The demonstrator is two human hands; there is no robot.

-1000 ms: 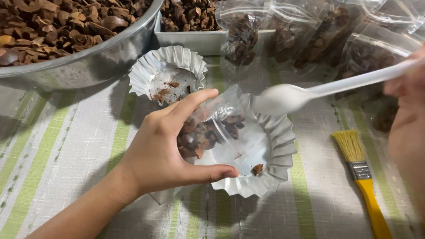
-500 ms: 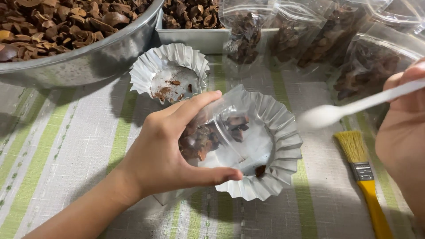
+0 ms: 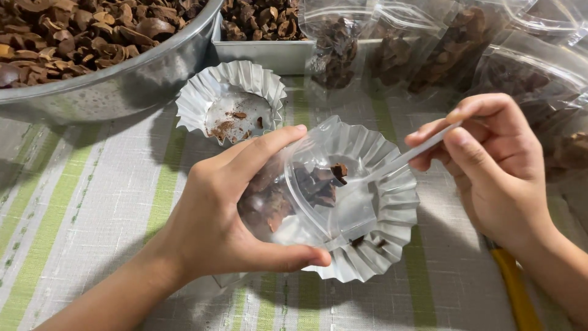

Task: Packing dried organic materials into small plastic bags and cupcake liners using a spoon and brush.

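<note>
In the middle of the frame, the left hand [image 3: 214, 227] holds a small clear plastic bag [image 3: 288, 202] open, with the thumb below and the fingers curled over the top. Dark brown dried pieces sit inside the bag. The bag rests over a shiny fluted foil cup [image 3: 380, 239] (only a crumb or two is left in it).

The right hand [image 3: 496, 171] is closed around the handle of a white plastic spoon [image 3: 398, 159]. A second ago the spoon was lifted high at the right side of the frame. Now its tip has come down to the mouth of the bag, with a brown piece [image 3: 339, 171] right there. It looks like one more scoop is going into the bag.

Just above and left sits a second foil cup [image 3: 231, 101] with brown crumbs. In the upper left is a big metal bowl [image 3: 122, 86] full of brown dried pieces. At the top middle is a metal tray [image 3: 263, 55] with more of them. Along the top right stands a row of filled clear bags [image 3: 453, 49], with no labels that show. At the lower right, a yellow brush handle [image 3: 517, 294] peeks out under the right wrist. All of it lies on a green-striped cloth [image 3: 92, 202].
</note>
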